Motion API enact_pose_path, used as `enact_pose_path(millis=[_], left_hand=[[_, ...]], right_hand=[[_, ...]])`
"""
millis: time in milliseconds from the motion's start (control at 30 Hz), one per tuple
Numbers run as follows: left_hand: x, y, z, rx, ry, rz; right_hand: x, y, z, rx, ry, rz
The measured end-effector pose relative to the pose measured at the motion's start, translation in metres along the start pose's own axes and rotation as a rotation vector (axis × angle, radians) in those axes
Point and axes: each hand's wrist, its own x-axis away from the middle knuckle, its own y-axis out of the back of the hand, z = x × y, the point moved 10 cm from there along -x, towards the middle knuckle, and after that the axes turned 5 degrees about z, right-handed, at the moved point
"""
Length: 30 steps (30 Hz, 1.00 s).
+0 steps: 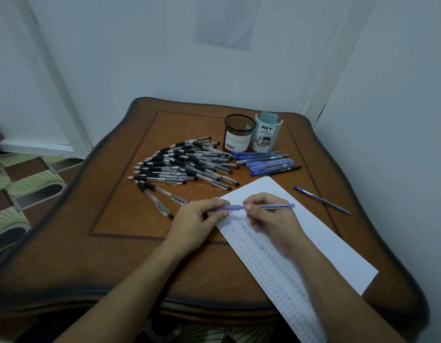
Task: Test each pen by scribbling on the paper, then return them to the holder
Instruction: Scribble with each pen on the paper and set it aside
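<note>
Hands met above the upper part of a white sheet of paper, which lay slantwise on a brown wooden table and carried columns of small scribbled marks along its left side. Between them they held one translucent blue plastic pen, level and pointing left to right. The left hand pinched the pen's left end between thumb and fingertips. The right hand had its fingers curled round the barrel near the middle, its heel low over the paper. Whether the left end was a cap or the tip could not be told.

At the far side of the table stood a black wire-mesh cylindrical holder and, touching it on the right, a pale blue plastic desk organizer with a printed label – no pens showed above either rim. In front of the mesh holder sprawled a loose heap of clear-barrelled pens with black grips. Two more of that kind lay just apart from it, near the left hand. A smaller cluster of blue pens rested in front of the organizer, close to the paper's far corner. One capped blue pen lay alone on the wood, just right of the sheet.
</note>
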Motion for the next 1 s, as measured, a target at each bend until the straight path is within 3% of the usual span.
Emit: enact_pose_path(millis=[400, 633, 767, 933, 1000], left_hand=[[0.000, 0.003, 0.002, 0.122, 0.042, -0.025], [-0.001, 0.002, 0.003, 0.115, 0.057, -0.027], [-0.001, 0.001, 0.001, 0.122, 0.037, -0.028], [0.001, -0.003, -0.001, 0.115, 0.019, -0.001], [0.001, -0.004, -0.001, 0.124, 0.022, 0.011]], right_hand=[[-0.002, -0.007, -0.006, 0.028, -0.042, 0.056], [0.003, 0.015, 0.003, -0.063, -0.006, -0.104], [0.008, 0.032, 0.028, 0.313, 0.012, -0.133], [0.002, 0.028, 0.035, 0.928, 0.074, 0.013], [-0.002, 0.036, 0.039, 0.989, 0.114, 0.018]])
